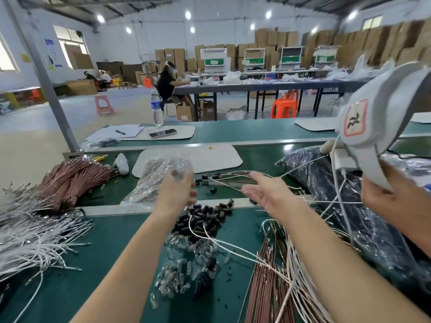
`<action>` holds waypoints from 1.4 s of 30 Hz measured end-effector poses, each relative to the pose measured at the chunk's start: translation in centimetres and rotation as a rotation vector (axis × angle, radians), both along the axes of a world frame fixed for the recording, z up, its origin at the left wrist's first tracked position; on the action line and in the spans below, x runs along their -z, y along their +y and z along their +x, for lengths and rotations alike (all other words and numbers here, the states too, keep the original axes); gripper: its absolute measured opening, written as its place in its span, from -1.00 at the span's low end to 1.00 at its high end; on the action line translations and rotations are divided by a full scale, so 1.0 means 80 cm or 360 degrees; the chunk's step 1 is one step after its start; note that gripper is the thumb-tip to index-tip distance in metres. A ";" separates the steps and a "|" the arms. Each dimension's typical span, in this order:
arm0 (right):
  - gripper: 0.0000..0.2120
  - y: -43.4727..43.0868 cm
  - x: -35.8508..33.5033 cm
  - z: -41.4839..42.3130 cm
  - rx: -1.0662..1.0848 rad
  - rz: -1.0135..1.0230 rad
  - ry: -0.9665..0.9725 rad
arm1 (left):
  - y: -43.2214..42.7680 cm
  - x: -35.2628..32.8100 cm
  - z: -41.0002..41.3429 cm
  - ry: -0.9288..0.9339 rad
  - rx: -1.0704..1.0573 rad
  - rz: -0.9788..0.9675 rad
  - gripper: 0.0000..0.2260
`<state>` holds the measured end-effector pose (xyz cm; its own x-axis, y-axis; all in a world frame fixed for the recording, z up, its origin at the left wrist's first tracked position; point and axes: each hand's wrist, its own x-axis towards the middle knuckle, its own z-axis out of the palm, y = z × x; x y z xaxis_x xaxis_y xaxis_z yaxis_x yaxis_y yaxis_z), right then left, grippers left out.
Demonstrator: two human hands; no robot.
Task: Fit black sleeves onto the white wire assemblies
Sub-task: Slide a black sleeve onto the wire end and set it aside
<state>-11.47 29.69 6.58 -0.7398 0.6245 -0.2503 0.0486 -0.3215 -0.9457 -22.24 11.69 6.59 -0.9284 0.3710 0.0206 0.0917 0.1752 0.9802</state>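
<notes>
A heap of small black sleeves [204, 219] lies on the green bench just below my hands. My left hand [180, 188] hovers over it with fingers loosely bent, holding nothing, close to a clear plastic bag [158, 180]. My right hand [263, 191] is raised palm up with straight fingers and is empty. White wire assemblies [300, 271] run from the lower right towards the sleeves. A big loose bundle of white wires [30, 241] lies at the left.
Clear sleeves [184, 266] are scattered below the black ones, with copper-coloured wires [265, 290] beside them. A brown wire bundle [74, 180] lies at the back left. At the right, another person's hand [384, 194] holds a white corded device [373, 117] above a dark plastic-wrapped bundle [326, 178].
</notes>
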 end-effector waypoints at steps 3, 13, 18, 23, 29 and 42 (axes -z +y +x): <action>-0.66 -0.021 0.045 0.030 -0.0001 0.0376 -0.0102 | -0.019 0.030 0.043 0.0335 0.0133 -0.0274 -0.64; -0.71 -0.074 0.106 0.111 -0.0217 0.1593 -0.0417 | -0.044 0.089 0.195 0.0920 0.0771 -0.1425 -0.48; -0.69 -0.086 0.120 0.115 -0.0217 0.1905 -0.0517 | -0.010 0.096 0.221 0.0860 0.0638 -0.1668 -0.76; -0.72 -0.090 0.128 0.130 0.0057 0.1792 -0.0258 | -0.004 0.090 0.226 0.0736 0.0615 -0.1608 -0.95; -0.71 -0.082 0.127 0.135 0.0194 0.1662 -0.0134 | -0.030 0.074 0.195 0.0392 0.0652 -0.1175 -0.83; -0.68 -0.090 0.124 0.134 0.0127 0.1979 -0.0161 | -0.158 -0.030 0.074 0.0449 0.0916 -0.1077 -0.63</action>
<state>-0.76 22.51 -3.37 -0.7009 0.5206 0.4875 0.1603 0.7810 -0.6036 -16.33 -0.99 9.01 -0.5915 0.7879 -0.1713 0.5612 0.5549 0.6141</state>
